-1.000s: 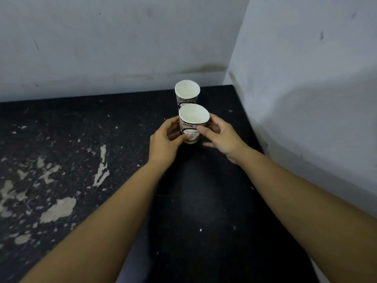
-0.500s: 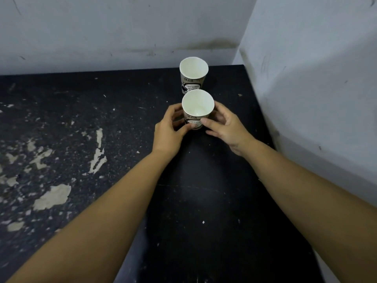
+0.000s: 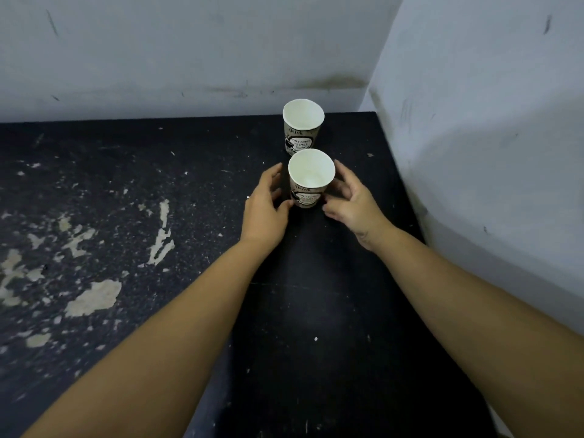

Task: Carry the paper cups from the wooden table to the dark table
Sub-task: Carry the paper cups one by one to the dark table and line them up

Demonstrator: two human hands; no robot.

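Just in front of the far paper cup [image 3: 302, 128] on the dark table [image 3: 316, 311], the left hand [image 3: 264, 207] and right hand [image 3: 354, 205] had loosened and opened off the near paper cup [image 3: 310, 180], suggesting it was delivered.

place: I see a bare utility room corner | cues: scuffed grey walls [image 3: 189, 52] at 12 and 3 o'clock | chipped dark table [image 3: 110, 216]

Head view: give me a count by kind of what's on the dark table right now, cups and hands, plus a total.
Paper cups: 2, the far cup near the wall and the near cup, both upright on the dark table.
Hands: 2, the left hand and the right hand, either side of the near cup.
Total: 4
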